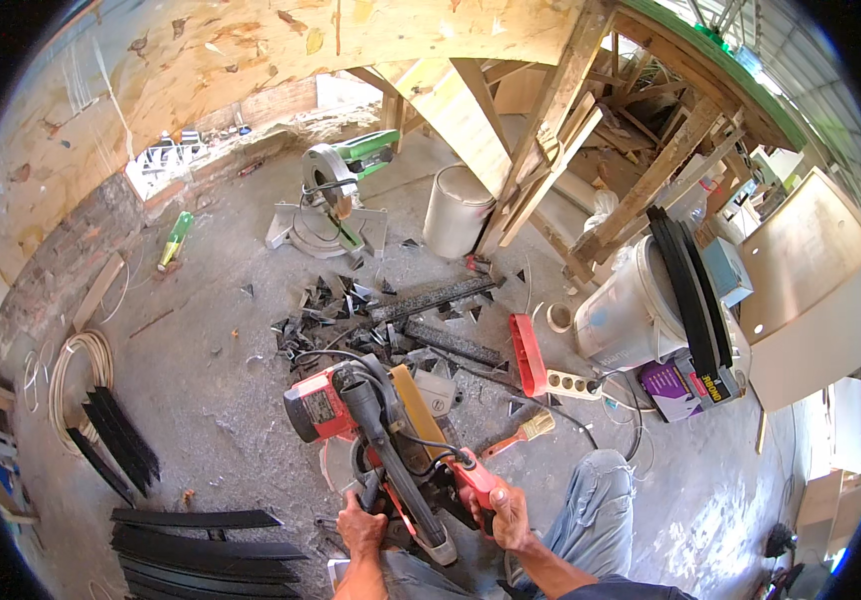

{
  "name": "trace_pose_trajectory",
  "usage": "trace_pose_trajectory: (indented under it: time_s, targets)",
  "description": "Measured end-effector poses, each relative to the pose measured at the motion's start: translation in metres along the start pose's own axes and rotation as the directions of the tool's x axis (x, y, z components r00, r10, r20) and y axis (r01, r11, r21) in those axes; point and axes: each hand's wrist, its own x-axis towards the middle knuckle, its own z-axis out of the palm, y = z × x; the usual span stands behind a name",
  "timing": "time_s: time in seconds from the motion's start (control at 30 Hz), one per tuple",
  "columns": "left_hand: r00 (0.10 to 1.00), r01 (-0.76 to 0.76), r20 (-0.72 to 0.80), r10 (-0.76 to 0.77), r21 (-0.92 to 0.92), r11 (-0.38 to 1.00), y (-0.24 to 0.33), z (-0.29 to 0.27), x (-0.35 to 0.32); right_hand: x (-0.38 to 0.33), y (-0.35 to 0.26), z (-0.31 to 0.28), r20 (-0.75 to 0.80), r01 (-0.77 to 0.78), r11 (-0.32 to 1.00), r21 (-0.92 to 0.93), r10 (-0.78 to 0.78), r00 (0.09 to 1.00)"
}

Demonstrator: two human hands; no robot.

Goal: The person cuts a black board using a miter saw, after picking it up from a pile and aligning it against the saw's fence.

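Note:
A red and black miter saw [376, 420] stands on the floor right in front of me. Around its red trigger handle [478, 482] my right hand [507, 518] is closed. My left hand [362, 524] is curled at the left side of the saw's base, thumb up; what its fingers grip is hidden. Just beyond the saw lies a heap of black offcuts [336, 310], several cut to triangles. Two longer dark strips [436, 298] rest among them. Long black moulding strips [206, 562] are stacked to the left of my left hand.
A second, green miter saw [336, 190] sits farther back beside a white bucket [456, 212]. To the right are a power strip [571, 384], a paintbrush [536, 426], a red level-like piece [527, 352] and a large bucket [631, 310]. Coiled cable [81, 365] lies left. Cords cross the floor.

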Motion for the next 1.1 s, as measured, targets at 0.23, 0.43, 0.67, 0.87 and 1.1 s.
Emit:
trace_pose_trajectory:
  time_s: [0.23,0.43,0.67,0.87,1.1]
  targets:
    - [1.0,0.02,0.009,-0.02,-0.008,1.0,0.001,-0.001,0.0,0.001,-0.002,0.001,-0.005,-0.008,1.0,-0.01,0.008,1.0]
    - [1.0,0.015,0.02,-0.015,0.007,1.0,0.002,-0.002,-0.001,-0.001,0.001,0.0,-0.005,0.005,1.0,-0.005,-0.005,1.0]
    - [1.0,0.011,0.005,-0.011,0.016,1.0,0.003,-0.002,-0.001,-0.001,0.004,-0.002,-0.004,-0.009,1.0,-0.003,0.008,1.0]
    - [1.0,-0.005,-0.018,0.005,0.012,1.0,0.002,-0.001,-0.002,0.0,-0.002,0.002,0.002,0.007,1.0,0.008,-0.007,1.0]
    - [1.0,-0.012,-0.006,0.012,0.011,1.0,-0.002,0.004,0.001,-0.003,0.007,-0.003,0.008,0.011,1.0,0.004,-0.011,1.0]
